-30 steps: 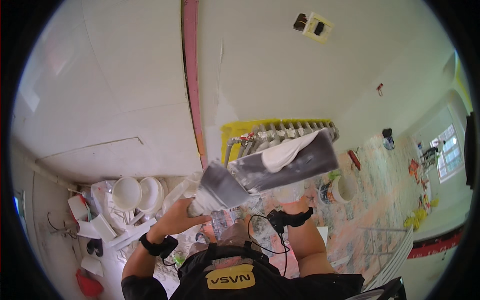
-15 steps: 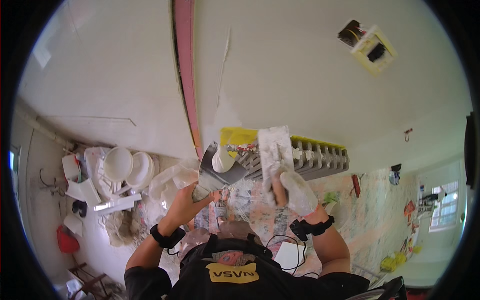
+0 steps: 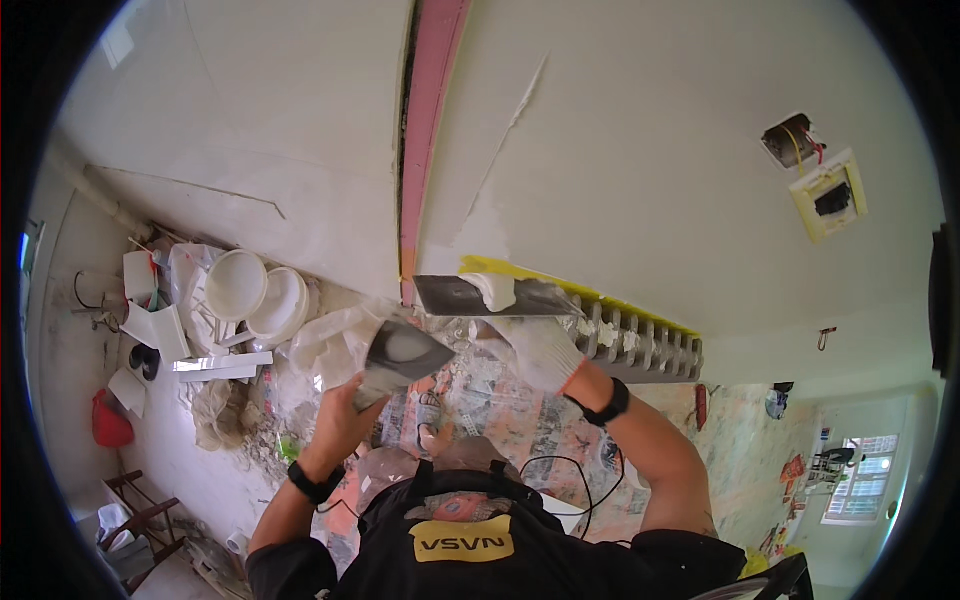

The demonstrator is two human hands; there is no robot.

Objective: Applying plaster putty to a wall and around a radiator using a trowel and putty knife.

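Observation:
My bare left hand [image 3: 343,425] is closed on a broad putty knife, whose dark metal blade [image 3: 412,355] has only a thin whitish smear. In my gloved right hand [image 3: 548,355] is a plastering trowel, its long blade [image 3: 445,297] lying level just above the knife. A thick lump of white plaster [image 3: 493,291] sits on the trowel's blade; my glove hides much of the grip. Beyond the tools rises a pale plastered wall [image 3: 640,150]. A pink strip [image 3: 430,130] runs up it beside a dark gap, and a raised plaster streak [image 3: 517,118] stands to the right.
Below the wall is a grey radiator [image 3: 650,350], edged with yellow material [image 3: 486,264]. An opened electrical box [image 3: 795,140] has its frame [image 3: 828,200] hanging out. White tubs [image 3: 236,286], plastic sheeting and scraps crowd the left. A black cable [image 3: 585,485] loops near my lap.
The plaster lump has passed from the putty knife to the trowel. The trowel has turned from upright to level and moved left; the knife has dropped slightly. The view has shifted too.

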